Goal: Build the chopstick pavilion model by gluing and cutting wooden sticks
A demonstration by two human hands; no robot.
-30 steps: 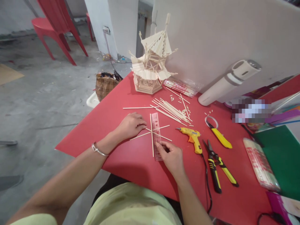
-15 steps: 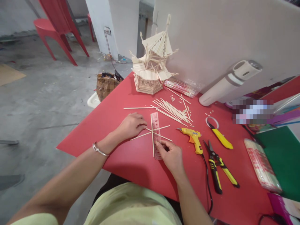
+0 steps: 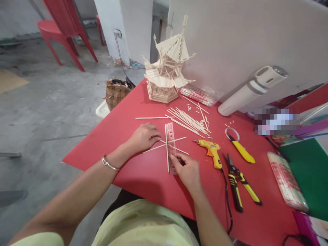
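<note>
Three thin wooden sticks (image 3: 180, 139) cross one another on the red table, fanned out like a star. A clear ruler (image 3: 169, 130) with pink markings lies along the upright stick (image 3: 167, 162) of this star. My right hand (image 3: 188, 170) pinches the ruler's near half between thumb and fingers. On the other side, my left hand (image 3: 146, 137) rests on the table with its fingers closed at the left end of one crossing stick. A yellow glue gun (image 3: 212, 150) lies to the right, its nozzle towards the sticks.
Behind the ruler lies a pile of loose sticks (image 3: 188, 121). A stick-built pagoda model (image 3: 166, 75) stands at the back. Pliers-like cutters (image 3: 237, 177), a yellow-handled cutter (image 3: 242, 150) and a white flask (image 3: 246, 94) occupy the right side. A bagged stick bundle (image 3: 287, 181) lies beyond.
</note>
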